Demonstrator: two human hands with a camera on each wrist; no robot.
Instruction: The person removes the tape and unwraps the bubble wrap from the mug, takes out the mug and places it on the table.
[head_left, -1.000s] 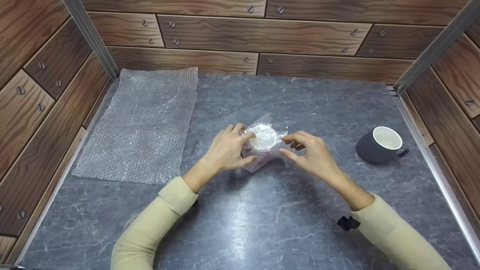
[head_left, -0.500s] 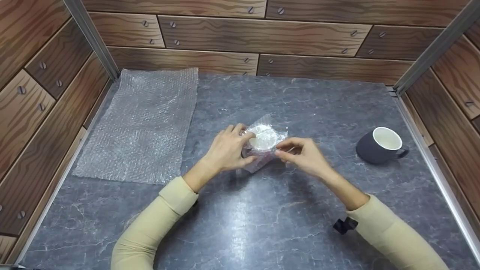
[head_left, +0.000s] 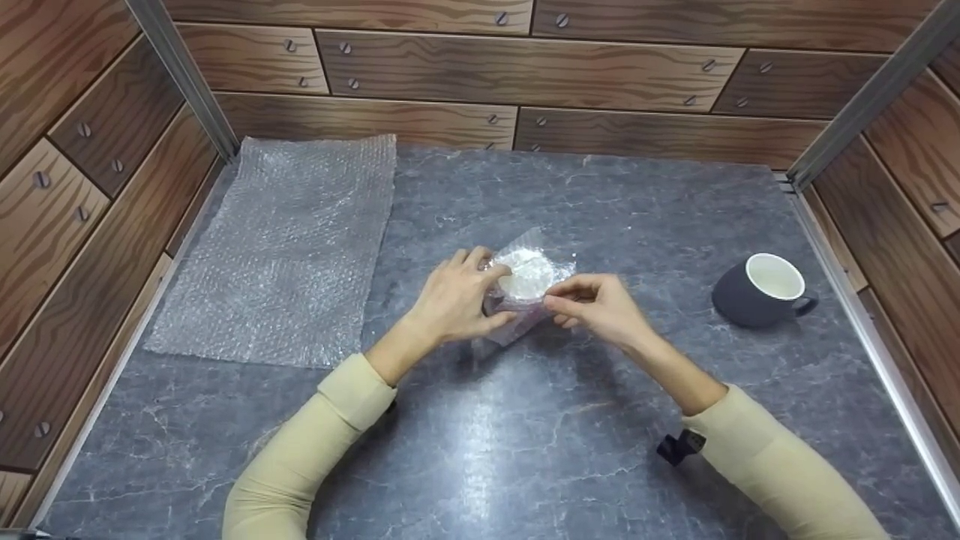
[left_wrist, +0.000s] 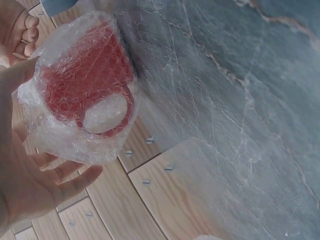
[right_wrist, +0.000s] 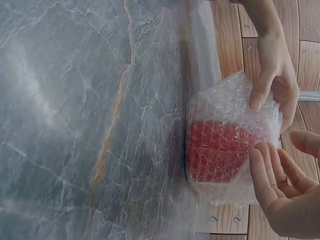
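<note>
A red mug (left_wrist: 90, 70) with a ring handle sits wrapped in bubble wrap (right_wrist: 235, 100) in the middle of the table. From above, its wrapped top shows as a bright white circle, and corners of wrap stick out. My left hand (head_left: 457, 296) holds the wrapped mug from the left, the index finger reaching over the top and the thumb along the near side. At the mug's near right, my right hand (head_left: 604, 307) pinches the bubble wrap between thumb and index fingertips. In the right wrist view the right fingers (right_wrist: 270, 167) lie against the wrap.
A flat sheet of bubble wrap (head_left: 285, 247) covers the left part of the grey marbled table (head_left: 480, 450). A dark mug (head_left: 754, 296) with a white inside stands at the right, handle pointing right. Wood-patterned walls (head_left: 525, 71) enclose the back and sides.
My right hand has moved left and slightly nearer along the wrap, its thumb and index finger coming together. The left hand, wrapped mug, flat sheet and dark mug have stayed put.
</note>
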